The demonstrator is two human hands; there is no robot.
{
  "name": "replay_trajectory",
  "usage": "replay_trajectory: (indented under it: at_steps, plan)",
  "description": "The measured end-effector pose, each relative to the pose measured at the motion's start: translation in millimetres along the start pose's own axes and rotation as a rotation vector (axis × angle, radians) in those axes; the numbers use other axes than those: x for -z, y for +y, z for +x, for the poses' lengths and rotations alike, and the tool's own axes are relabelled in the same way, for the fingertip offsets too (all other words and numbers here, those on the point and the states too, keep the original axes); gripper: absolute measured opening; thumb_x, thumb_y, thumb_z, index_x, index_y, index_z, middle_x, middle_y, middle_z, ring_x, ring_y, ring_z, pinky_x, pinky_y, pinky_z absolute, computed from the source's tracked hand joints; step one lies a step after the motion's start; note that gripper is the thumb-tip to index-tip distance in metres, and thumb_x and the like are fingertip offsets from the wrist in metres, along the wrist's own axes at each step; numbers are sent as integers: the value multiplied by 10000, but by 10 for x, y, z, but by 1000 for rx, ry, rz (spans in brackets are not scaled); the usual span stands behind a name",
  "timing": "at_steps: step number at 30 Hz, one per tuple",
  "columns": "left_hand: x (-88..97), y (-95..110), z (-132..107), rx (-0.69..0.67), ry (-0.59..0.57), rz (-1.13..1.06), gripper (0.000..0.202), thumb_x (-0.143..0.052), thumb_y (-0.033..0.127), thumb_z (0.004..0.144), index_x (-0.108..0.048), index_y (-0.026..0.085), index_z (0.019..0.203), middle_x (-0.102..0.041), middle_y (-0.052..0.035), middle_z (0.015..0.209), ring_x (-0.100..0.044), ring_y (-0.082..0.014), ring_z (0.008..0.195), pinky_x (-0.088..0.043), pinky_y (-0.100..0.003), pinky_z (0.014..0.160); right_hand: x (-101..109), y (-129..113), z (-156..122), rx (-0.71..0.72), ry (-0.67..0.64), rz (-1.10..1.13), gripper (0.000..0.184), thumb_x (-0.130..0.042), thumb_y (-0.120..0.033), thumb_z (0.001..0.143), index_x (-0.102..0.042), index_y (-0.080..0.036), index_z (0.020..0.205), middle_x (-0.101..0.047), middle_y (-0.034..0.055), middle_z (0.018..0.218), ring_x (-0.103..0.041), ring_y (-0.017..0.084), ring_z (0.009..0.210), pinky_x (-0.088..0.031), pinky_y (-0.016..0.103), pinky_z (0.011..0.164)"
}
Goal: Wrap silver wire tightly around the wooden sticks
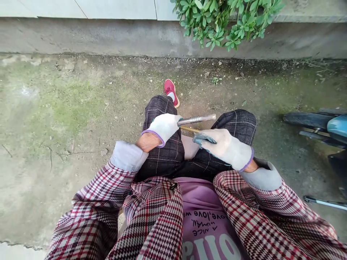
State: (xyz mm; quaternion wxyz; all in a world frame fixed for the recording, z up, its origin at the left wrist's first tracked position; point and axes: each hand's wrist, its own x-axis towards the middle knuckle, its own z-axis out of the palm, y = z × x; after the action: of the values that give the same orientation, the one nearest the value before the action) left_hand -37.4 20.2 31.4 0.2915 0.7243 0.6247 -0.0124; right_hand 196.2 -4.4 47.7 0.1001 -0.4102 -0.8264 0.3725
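Note:
Both of my hands wear white work gloves with purple cuffs, and they meet over my lap. My left hand (166, 126) is closed around a grey metallic rod (196, 119) that points right. Wire appears wound around the rod's middle, and its far end is pale. Just beneath it, a thin yellowish stick (189, 129) spans the gap between the two gloves. Closed over the stick's right end is my right hand (226, 144), with its bluish-grey coated fingers pressed together. The gloves hide both fingers' exact grip and the stick's ends.
Ahead runs a low concrete wall (108, 38), with a leafy green bush (225, 18) hanging over it. A wheeled vehicle with a black tire (306, 120) stands at the right. My red shoe (170, 87) rests on the mossy dirt ground (67, 104).

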Motion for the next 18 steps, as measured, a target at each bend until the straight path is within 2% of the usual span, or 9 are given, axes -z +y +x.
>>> replay_trajectory:
  at_steps: [2, 5, 9, 11, 14, 18]
  plan:
    - [6, 45, -37, 5, -53, 143, 261, -478, 188, 1011, -675, 73, 1138, -740, -122, 959, -640, -225, 1069, -442, -347, 983, 89, -46, -26, 40, 32, -26, 215, -583, -283, 968, -790, -230, 994, -824, 49, 1008, -762, 229, 887, -564, 342, 823]
    - [-20, 131, -76, -39, -176, 202, 249, -481, 173, 1011, -676, 71, 1130, -745, -139, 969, -662, -254, 1066, -447, -388, 987, 228, -13, -20, 41, 69, -68, 236, -561, -254, 955, -788, -231, 1014, -821, 44, 1013, -754, 225, 892, -562, 346, 848]
    - [-78, 230, -98, -102, -263, 162, 172, -594, 214, 944, -733, 139, 1010, -763, -105, 908, -691, -232, 931, -483, -340, 891, 304, 290, 72, -132, 99, -72, 216, -577, -254, 912, -788, -248, 957, -806, 41, 922, -738, 241, 832, -561, 361, 797]
    - [-76, 253, -101, -126, -315, 104, 161, -626, 237, 909, -756, 181, 985, -765, -68, 850, -686, -206, 843, -493, -305, 814, 248, 498, 125, -197, 115, 3, 205, -578, -291, 912, -781, -263, 905, -793, 39, 872, -725, 240, 789, -560, 359, 756]
    - [-32, 239, -100, -133, -369, 17, 220, -619, 278, 892, -777, 214, 1031, -748, -23, 768, -670, -183, 747, -493, -285, 724, 69, 728, 172, -198, 33, 120, 200, -585, -327, 892, -761, -244, 847, -776, 31, 817, -703, 227, 744, -542, 335, 685]
    - [31, 146, -71, -114, -287, -94, 308, -556, 289, 920, -770, 163, 1102, -754, -33, 806, -661, -166, 760, -497, -277, 723, -194, 750, 180, -174, -12, 146, 212, -598, -324, 891, -758, -194, 840, -784, 60, 841, -708, 221, 765, -535, 318, 683]
